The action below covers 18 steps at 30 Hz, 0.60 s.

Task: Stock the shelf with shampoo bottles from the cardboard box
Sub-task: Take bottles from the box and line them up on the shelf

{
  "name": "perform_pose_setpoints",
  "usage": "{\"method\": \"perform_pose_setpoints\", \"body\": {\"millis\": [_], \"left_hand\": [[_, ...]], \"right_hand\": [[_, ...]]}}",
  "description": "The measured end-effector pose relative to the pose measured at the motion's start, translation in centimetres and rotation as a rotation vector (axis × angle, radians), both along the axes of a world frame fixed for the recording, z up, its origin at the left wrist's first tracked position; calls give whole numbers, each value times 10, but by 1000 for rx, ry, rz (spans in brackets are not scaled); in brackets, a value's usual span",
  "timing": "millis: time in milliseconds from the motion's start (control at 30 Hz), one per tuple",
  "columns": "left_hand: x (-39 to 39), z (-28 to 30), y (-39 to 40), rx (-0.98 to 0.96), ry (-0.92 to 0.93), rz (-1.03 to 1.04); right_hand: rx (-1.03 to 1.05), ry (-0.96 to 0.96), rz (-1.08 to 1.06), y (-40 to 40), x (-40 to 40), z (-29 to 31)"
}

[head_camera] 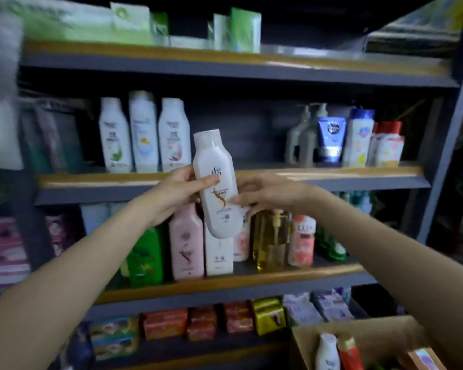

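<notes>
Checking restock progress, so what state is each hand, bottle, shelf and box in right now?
White bottle: held in the air, tilted, cap on.
Left hand: grips the white bottle.
Right hand: fingertips touch the white bottle.
Middle shelf: partly stocked, with a gap in the centre.
Cardboard box: open, bottles inside.
Pump bottle: upright on the lower shelf.

I see a dim room, grey metal rack (439, 145) with wood-edged boards, dark back wall (238, 121) behind.
</notes>
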<state>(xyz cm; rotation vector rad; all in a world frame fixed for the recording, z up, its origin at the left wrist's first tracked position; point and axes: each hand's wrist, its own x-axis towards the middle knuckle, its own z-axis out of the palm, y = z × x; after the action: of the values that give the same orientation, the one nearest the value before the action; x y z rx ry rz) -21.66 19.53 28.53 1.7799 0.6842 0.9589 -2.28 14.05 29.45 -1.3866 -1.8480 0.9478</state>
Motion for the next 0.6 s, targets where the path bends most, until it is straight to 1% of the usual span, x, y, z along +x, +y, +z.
{"method": "perform_pose_setpoints", "body": {"millis": [100, 167, 233, 267, 333, 367, 433, 500, 600], "left_hand": [[-18, 18, 1, 65, -69, -10], [-25, 25, 1, 141, -66, -1], [-32, 30, 3, 212, -68, 26], [-37, 33, 6, 247, -80, 63], [-51, 39, 16, 306, -98, 212], [-59, 41, 21, 310, -111, 292], [-73, 43, 34, 278, -132, 397], [-81, 45, 47, 247, -124, 448], [-82, 49, 64, 249, -66, 485]], "right_hand": [[195, -18, -52, 12, -36, -2], [349, -49, -82, 22, -49, -1], [480, -25, -130, 35, -53, 3], [538, 10, -170, 41, -52, 8], [618, 115, -253, 54, -46, 22], [628, 172, -272, 58, -43, 30], [585, 255, -256, 65, -37, 44], [530, 258, -214, 75, -37, 54], [448, 207, -194, 95, -45, 58]]}}
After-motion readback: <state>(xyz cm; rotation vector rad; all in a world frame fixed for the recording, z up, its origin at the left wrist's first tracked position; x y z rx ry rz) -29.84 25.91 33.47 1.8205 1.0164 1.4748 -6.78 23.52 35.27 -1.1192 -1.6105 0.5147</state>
